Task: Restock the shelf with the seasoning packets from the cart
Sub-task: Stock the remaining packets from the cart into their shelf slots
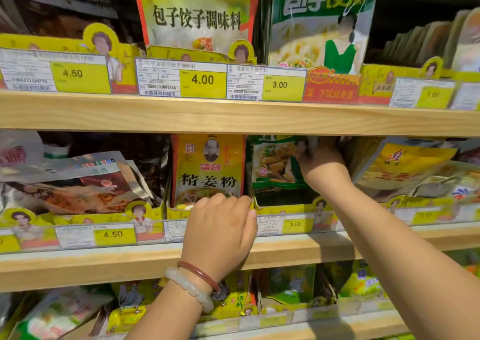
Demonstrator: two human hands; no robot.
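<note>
Packets at two o'clock get seated upright by the right hand pinching them, while the left hand curls over the tray lip, probably steadying it.

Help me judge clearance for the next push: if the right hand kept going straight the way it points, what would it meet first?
The right hand already grips the green packet and points into the middle shelf. Going on, it would likely press into packets behind; the depth there is too dark to confirm.
</note>
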